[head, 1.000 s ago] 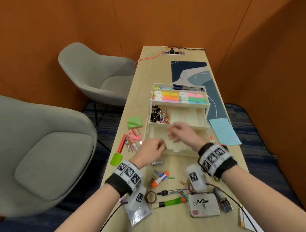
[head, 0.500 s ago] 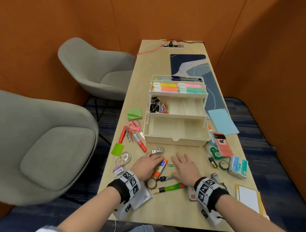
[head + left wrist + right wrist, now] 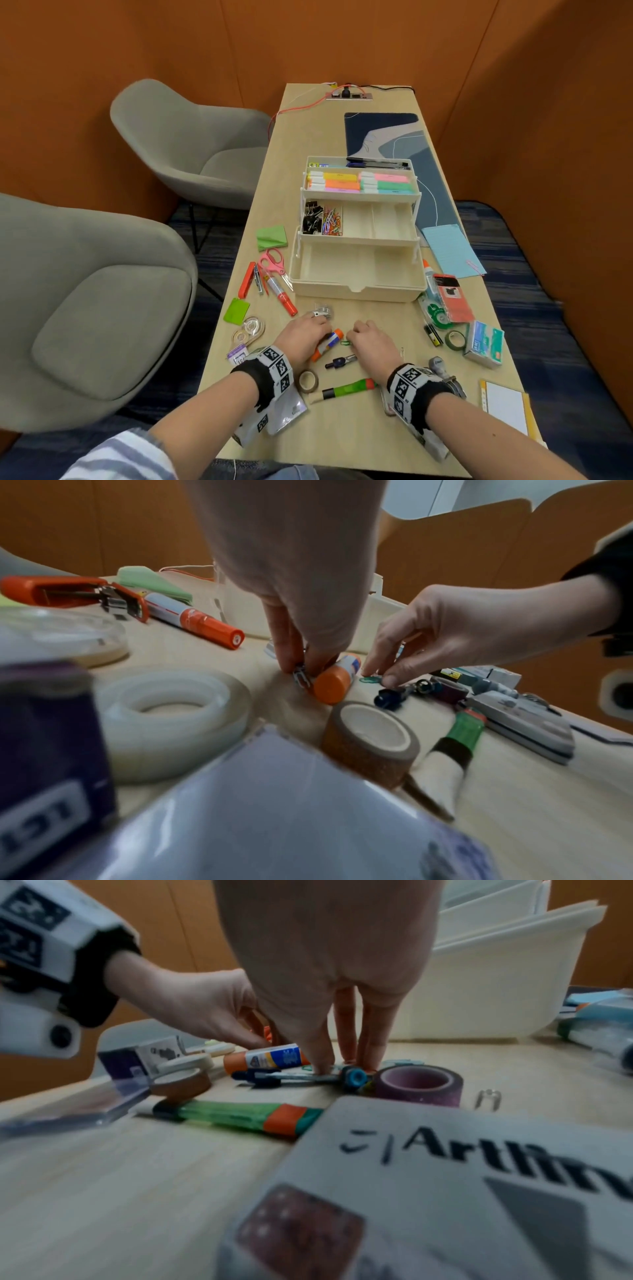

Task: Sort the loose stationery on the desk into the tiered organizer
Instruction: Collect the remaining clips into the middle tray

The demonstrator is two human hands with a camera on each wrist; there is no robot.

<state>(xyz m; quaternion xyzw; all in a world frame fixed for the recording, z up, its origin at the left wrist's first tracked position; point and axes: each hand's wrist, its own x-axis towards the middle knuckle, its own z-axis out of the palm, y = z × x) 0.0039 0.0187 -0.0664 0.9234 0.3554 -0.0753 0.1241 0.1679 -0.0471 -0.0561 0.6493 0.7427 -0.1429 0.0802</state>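
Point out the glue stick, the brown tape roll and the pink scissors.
glue stick [image 3: 331, 687]: left wrist view, on its orange cap end.
brown tape roll [image 3: 371, 744]: left wrist view, on its upper rim, beside the core.
pink scissors [image 3: 273, 262]: head view, on the pink handles.

Cream tiered organizer [image 3: 356, 291] open, bottom tray bare — loose glue stick [image 3: 327, 344] lying before it.
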